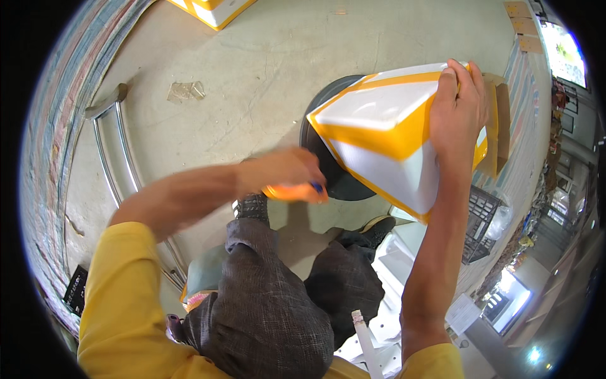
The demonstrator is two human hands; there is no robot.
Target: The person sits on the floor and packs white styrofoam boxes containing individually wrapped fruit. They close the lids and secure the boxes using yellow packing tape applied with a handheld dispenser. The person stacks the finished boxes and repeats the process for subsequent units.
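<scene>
My left hand point(291, 170) is closed around an orange hand tool point(289, 192) with a blue part; motion blur hides its exact kind and its tip. It is apart from the white box point(374, 106), whose edges are covered in yellow tape. My right hand point(459, 102) grips the far right edge of this box, thumb on the near side and fingers over the top. The box leans at a tilt over a black round-rimmed object point(348, 182), which it partly hides; I cannot tell whether that is a stool or a tub.
Curved metal tubes point(125, 142) stand on the left. A crumpled piece of clear plastic point(186, 91) lies on the floor. Another yellow-taped white box point(218, 14) sits far ahead. To the right are a cardboard box point(502, 128), a black crate point(480, 222) and white pieces point(395, 256).
</scene>
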